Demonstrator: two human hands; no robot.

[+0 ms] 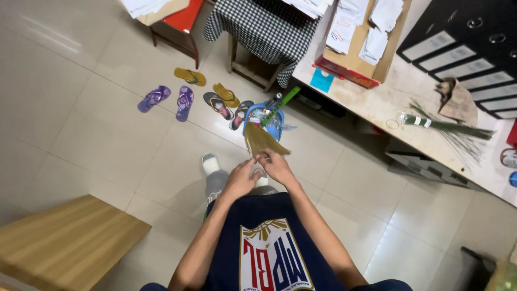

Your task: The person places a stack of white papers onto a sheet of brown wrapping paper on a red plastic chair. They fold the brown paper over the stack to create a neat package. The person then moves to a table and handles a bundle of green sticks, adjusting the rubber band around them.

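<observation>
together, both hands' fingers (264, 158) on broom bristles (261, 139)

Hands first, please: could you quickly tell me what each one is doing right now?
Left hand: closed, pinching the base of the brown broom straws.
Right hand: closed on the same broom straws.

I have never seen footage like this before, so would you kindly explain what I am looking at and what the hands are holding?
This is one picture from a camera worn on a person's head, looking down at their own bare hands. The left hand and right hand together hold a fan of dry straw-coloured fibres. Beyond them, on the tiled floor, stand a blue dustpan and several pairs of sandals. At right, a counter bears a green-bound bundle of thin sticks.
</observation>
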